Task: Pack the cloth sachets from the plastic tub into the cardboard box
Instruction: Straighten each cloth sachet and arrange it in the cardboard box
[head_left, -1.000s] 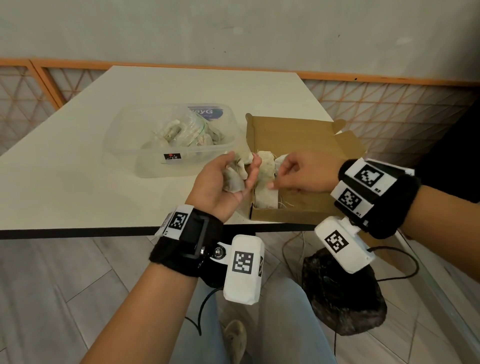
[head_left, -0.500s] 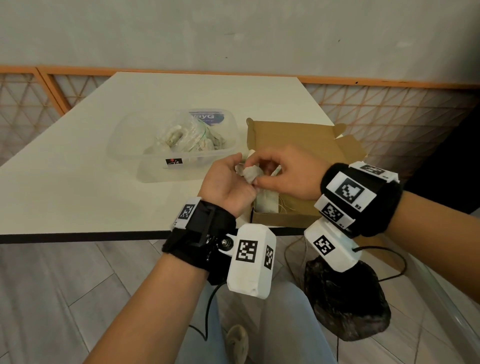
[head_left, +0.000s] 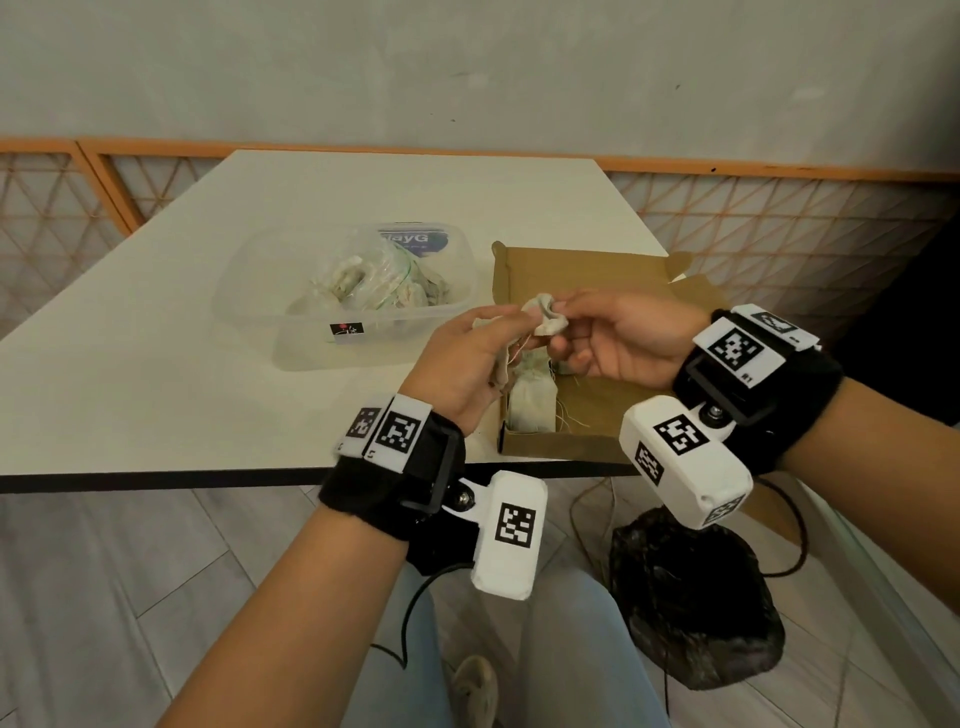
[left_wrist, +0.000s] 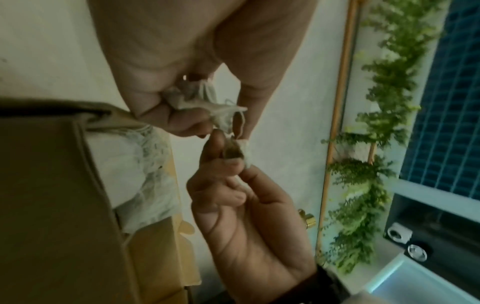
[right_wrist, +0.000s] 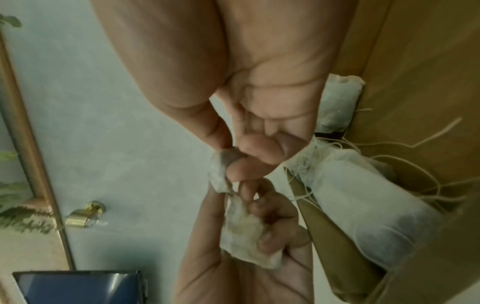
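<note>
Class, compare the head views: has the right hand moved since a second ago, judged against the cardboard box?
Yes. The right hand was down inside the cardboard box on the packed sachets; now it is raised above the box, pinching a sachet.

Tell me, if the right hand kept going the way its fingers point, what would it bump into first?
Most likely the left hand: the right hand points leftward at it, both pinching the same cloth sachet. Depth beyond is unclear.
</note>
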